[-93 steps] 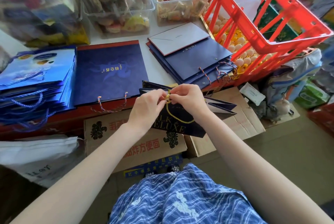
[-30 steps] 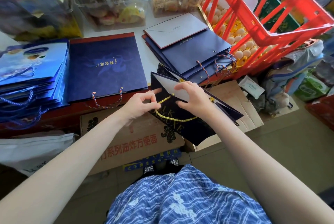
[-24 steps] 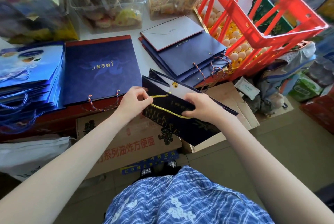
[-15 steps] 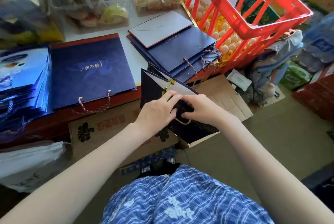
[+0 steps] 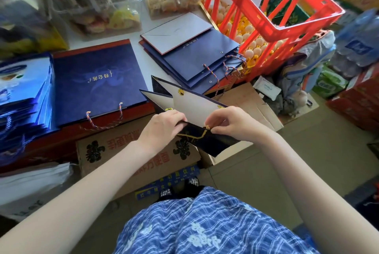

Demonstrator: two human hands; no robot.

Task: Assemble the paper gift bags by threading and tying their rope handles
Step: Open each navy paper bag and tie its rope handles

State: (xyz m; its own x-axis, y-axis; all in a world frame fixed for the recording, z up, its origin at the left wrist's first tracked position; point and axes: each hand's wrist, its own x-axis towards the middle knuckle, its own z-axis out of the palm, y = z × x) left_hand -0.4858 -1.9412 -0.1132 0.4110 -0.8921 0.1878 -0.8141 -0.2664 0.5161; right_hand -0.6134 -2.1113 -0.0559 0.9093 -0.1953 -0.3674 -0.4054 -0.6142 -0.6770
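At far left on the bench (image 5: 143,34), a stack of light-blue bags (image 5: 22,89) with blue rope handles lying flat. Just right of it, a large navy bag (image 5: 96,81) flat on a red-edged pile, its twisted multicolour handle (image 5: 102,124) looping over the bench's front edge. Both look finished.

Centre, held in the air in front of the bench: a dark gift bag (image 5: 192,108), mouth spread, pale inside showing. A gold knot (image 5: 180,92) sits at a hole in the far wall, so that handle is judged tied. A gold rope (image 5: 192,135) hangs in a short loop across the outside of the near wall.

Left hand (image 5: 162,128): grip curled over the near rim at its left end, holding the bag; a bit of gold shows just above the knuckles. Right hand (image 5: 231,124): grip pinching the gold rope's end at the near wall's right hole.

Step in hand, by judgement: securing the second handle at its right hole, either threading the end or knotting it inside. Whether the end is through cannot be told; the fingers hide the hole.

Next move calls for a steady left hold while the right draws the end inside and knots it too large to slip back, then evens the loop.

Right of centre, flat navy bags (image 5: 196,54) in a fanned stack, some with handles. Far right, a red crate (image 5: 287,28) over pale round pieces.
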